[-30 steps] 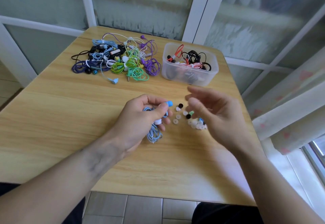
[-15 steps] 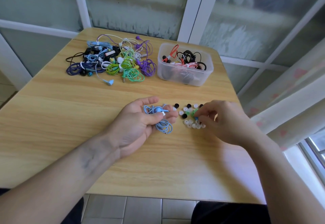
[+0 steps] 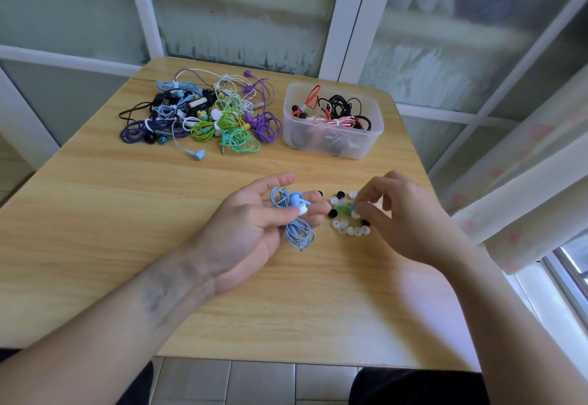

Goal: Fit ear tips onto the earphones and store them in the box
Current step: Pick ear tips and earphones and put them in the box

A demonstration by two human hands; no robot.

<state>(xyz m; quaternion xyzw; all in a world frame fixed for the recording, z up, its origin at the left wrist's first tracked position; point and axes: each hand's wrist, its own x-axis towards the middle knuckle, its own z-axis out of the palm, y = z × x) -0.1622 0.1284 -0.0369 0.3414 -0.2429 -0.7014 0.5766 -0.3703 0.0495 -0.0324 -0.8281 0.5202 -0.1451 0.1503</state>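
Head view: wooden desk [image 3: 95, 229] by windows; our left hand [image 3: 254, 229] grips blue earphones [image 3: 294, 216], right hand [image 3: 404, 216] at three o'clock pinches ear tips [image 3: 348, 229].

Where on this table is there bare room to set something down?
Bare wood lies left of the left hand, below the earphone pile, and along the near edge. It is crowded around the ear tips and the box.

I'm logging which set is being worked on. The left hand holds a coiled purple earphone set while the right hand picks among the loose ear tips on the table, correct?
Not quite: the coiled earphone set in the left hand is light blue, not purple, as the head view shows. The right hand does pick among the loose ear tips on the table.
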